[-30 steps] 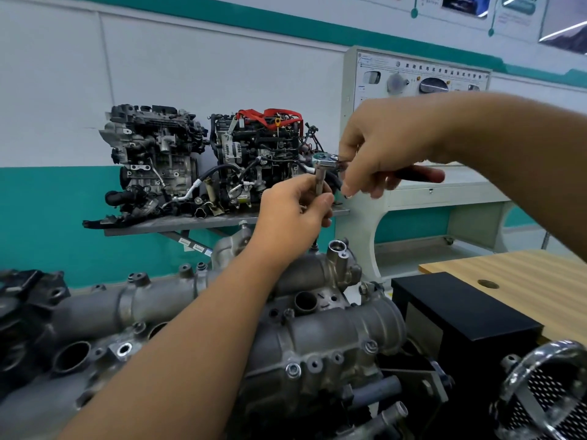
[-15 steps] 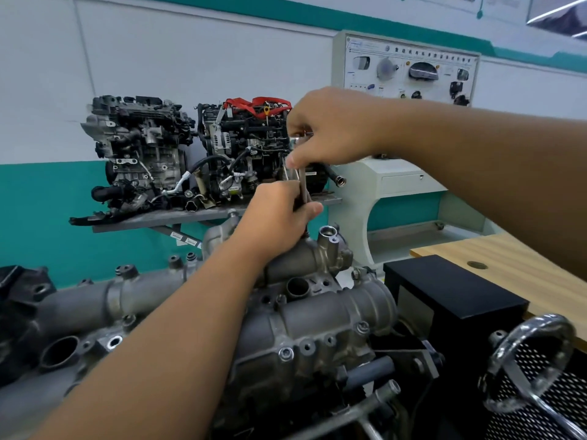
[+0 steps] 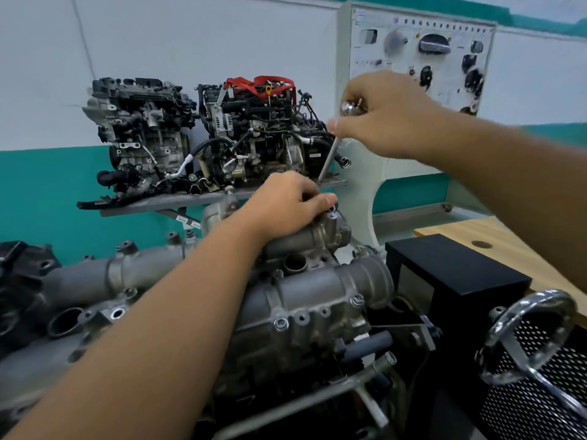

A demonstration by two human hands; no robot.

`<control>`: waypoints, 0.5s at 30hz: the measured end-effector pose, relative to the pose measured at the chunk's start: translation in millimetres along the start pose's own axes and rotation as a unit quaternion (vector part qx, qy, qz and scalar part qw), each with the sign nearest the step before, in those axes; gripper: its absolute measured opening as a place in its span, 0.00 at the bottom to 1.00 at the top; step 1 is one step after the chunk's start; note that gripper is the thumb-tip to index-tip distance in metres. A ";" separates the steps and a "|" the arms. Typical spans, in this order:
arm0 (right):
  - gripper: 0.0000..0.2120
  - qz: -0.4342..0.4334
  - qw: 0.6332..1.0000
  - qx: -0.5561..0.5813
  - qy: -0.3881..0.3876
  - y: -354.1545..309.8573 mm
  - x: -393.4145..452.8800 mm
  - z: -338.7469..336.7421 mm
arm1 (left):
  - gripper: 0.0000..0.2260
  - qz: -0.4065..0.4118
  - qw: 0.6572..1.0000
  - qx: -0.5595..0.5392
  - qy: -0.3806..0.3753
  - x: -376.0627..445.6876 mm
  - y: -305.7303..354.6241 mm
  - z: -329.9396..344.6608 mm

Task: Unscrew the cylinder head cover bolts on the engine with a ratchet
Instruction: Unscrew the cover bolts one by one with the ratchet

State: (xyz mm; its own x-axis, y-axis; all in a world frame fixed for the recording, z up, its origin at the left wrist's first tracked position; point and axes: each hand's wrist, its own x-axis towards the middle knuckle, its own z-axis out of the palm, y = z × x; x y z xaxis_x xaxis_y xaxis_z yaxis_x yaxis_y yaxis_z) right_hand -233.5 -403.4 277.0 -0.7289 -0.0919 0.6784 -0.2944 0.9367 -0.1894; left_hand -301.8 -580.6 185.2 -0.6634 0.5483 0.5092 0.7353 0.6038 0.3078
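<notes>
Both hands (curled) on ratchet point(image 3: 330, 150)

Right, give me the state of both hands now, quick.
Left hand: closed, gripping the lower end of the thin silver extension bar at the grey engine.
Right hand: closed around the shiny metal ratchet head.

The right hand point(image 3: 386, 117) grips the chrome ratchet head point(image 3: 351, 108) at 1 o'clock in the view. A slim steel extension bar point(image 3: 328, 158) slopes down and left from it to the left hand point(image 3: 287, 203), whose fingers point(image 3: 324, 198) curl around the bar's lower end at the top of the grey cast-aluminium cylinder head cover point(image 3: 317, 293). At 11 o'clock, two display engines point(image 3: 197, 131) stand on a grey wall shelf point(image 3: 190, 200). At 4 o'clock are a black box point(image 3: 451, 274) and a wooden desk point(image 3: 495, 236).
</notes>
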 end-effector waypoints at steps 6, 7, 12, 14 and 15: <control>0.14 0.104 0.975 0.172 0.090 27.7 -46.3 37.1 | 0.24 -0.022 1.000 0.018 0.004 -1.5 3.0 2.3; 0.14 0.117 0.970 0.194 0.091 29.3 -46.6 38.2 | 0.24 -0.020 1.000 0.021 0.002 -0.9 2.4 3.6; 0.11 0.163 0.934 0.302 0.103 23.7 -35.3 33.6 | 0.20 -0.034 0.998 0.005 0.049 1.9 -2.1 6.7; 0.11 0.157 0.929 0.319 0.100 18.8 -31.4 31.5 | 0.16 -0.039 0.994 -0.012 0.105 1.5 -1.4 5.6; 0.10 0.151 0.932 0.316 0.096 16.1 -30.8 30.9 | 0.13 -0.029 0.991 -0.033 0.124 0.5 -0.3 4.1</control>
State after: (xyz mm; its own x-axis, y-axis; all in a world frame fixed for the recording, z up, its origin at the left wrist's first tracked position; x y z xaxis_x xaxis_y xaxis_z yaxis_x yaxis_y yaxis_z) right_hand -234.9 -395.9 231.1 -0.7315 0.2621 0.6295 -0.4438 0.5179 -0.7314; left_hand -302.9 -578.2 182.1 -0.6567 0.3485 0.6688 0.7094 0.5863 0.3911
